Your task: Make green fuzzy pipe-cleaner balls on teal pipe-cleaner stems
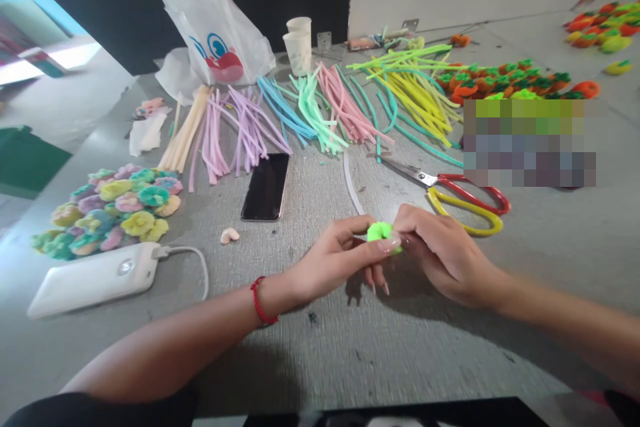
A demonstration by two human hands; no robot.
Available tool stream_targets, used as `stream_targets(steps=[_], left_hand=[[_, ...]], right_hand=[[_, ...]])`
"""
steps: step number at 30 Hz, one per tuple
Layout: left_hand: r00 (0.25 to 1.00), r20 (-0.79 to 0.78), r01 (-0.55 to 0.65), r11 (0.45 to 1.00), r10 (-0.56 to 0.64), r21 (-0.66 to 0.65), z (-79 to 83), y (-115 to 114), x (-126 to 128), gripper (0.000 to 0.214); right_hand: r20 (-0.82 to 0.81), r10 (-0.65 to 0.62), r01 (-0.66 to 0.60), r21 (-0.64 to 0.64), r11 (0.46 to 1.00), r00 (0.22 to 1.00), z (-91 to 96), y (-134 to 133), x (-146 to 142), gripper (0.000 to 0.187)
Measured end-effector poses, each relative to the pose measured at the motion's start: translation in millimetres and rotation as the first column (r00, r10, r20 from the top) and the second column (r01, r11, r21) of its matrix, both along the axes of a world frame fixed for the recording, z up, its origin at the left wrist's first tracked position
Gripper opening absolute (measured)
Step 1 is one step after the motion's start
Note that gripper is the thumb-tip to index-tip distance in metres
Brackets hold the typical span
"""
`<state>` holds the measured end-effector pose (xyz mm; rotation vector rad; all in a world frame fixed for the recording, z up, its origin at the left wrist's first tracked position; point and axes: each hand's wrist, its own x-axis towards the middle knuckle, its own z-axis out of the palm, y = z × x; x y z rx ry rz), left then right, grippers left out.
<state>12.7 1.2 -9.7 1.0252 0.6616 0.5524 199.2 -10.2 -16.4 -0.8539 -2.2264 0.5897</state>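
Observation:
A bright green fuzzy pipe cleaner, bent into a small curl, is between my two hands over the table. My left hand pinches it between thumb and fingers, with a red cord bracelet at the wrist. On the curl's right side, the fingers of my right hand are closed against it; their tips are partly hidden. Just beyond my right hand lie scissors with one red and one yellow handle. A pale pipe cleaner runs along the table behind my left hand.
Bundles of coloured pipe cleaners fan across the back. A phone, a white power bank and a heap of fuzzy flowers lie left. Paper cups and a plastic bag stand behind; orange fuzzy pieces lie right.

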Motion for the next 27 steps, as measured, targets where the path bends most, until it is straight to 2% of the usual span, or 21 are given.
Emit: stream_targets(steps=[2,3,6,9,12,14,15,16,18,19,20,21,22,23,24,25,26,27], left_hand=[[0.999,0.005,-0.039,0.999,0.039,0.006,-1.7,-3,2,0.030],[0.998,0.022,-0.053,0.998,0.054,-0.024,-3.2,-4,3,0.031],[0.997,0.077,-0.011,0.980,0.027,-0.197,-6.9,-5,5,0.034],[0.986,0.150,0.125,0.909,-0.070,-0.398,-6.5,-2,3,0.036],[0.948,0.221,0.314,0.792,-0.229,-0.523,-3.7,6,1,0.034],[0.894,0.238,0.446,0.689,-0.380,-0.572,-2.6,11,0,0.037],[0.854,0.244,0.507,0.628,-0.460,-0.591,-2.5,13,0,0.040],[0.801,0.250,0.566,0.554,-0.544,-0.611,-2.6,14,0,0.042],[0.667,0.272,0.664,0.389,-0.693,-0.638,-3.0,14,0,0.046],[0.606,0.284,0.698,0.326,-0.743,-0.638,-3.3,13,1,0.048],[0.579,0.282,0.714,0.309,-0.765,-0.628,-3.5,11,0,0.049],[0.589,0.266,0.716,0.340,-0.763,-0.610,-3.8,8,0,0.048],[0.659,0.223,0.681,0.444,-0.718,-0.583,-4.1,5,0,0.047],[0.757,0.165,0.606,0.585,-0.632,-0.540,-4.3,2,-1,0.044],[0.848,0.105,0.500,0.720,-0.519,-0.481,-4.5,-1,-1,0.040],[0.917,0.057,0.382,0.831,-0.394,-0.406,-4.6,-4,-1,0.037],[0.959,0.028,0.275,0.905,-0.282,-0.325,-4.5,-6,-1,0.034],[0.982,0.015,0.187,0.951,-0.190,-0.244,-4.4,-8,-1,0.033]], right_hand=[[-0.010,-0.064,0.064,-0.042,0.997,0.998,0.9,-3,-4,0.012],[-0.004,-0.076,0.076,-0.021,0.997,0.997,1.4,-5,-5,0.013],[0.046,-0.066,0.058,0.154,0.986,0.997,2.4,-7,-7,0.014],[0.133,-0.059,0.012,0.325,0.946,0.989,3.8,-6,-5,0.015],[0.217,-0.047,-0.064,0.478,0.876,0.975,6.4,-4,1,0.017],[0.251,0.009,-0.151,0.552,0.820,0.968,7.9,-2,5,0.017],[0.270,0.059,-0.204,0.546,0.812,0.961,8.1,-2,8,0.016],[0.287,0.123,-0.259,0.502,0.825,0.950,8.0,-1,11,0.015],[0.307,0.266,-0.359,0.306,0.882,0.914,6.8,1,15,0.013],[0.303,0.334,-0.400,0.188,0.897,0.892,5.8,2,16,0.012],[0.285,0.390,-0.434,0.111,0.894,0.876,4.8,3,18,0.012],[0.262,0.419,-0.455,0.098,0.885,0.870,3.7,4,19,0.011],[0.245,0.410,-0.451,0.144,0.881,0.879,2.8,5,19,0.011],[0.224,0.363,-0.412,0.236,0.880,0.904,2.0,5,20,0.012],[0.194,0.277,-0.330,0.341,0.880,0.941,1.3,5,20,0.013],[0.150,0.162,-0.212,0.432,0.877,0.975,0.8,5,20,0.015],[0.094,0.038,-0.079,0.482,0.872,0.995,0.5,4,19,0.018],[0.042,-0.063,0.035,0.486,0.873,0.997,0.2,3,18,0.022]])
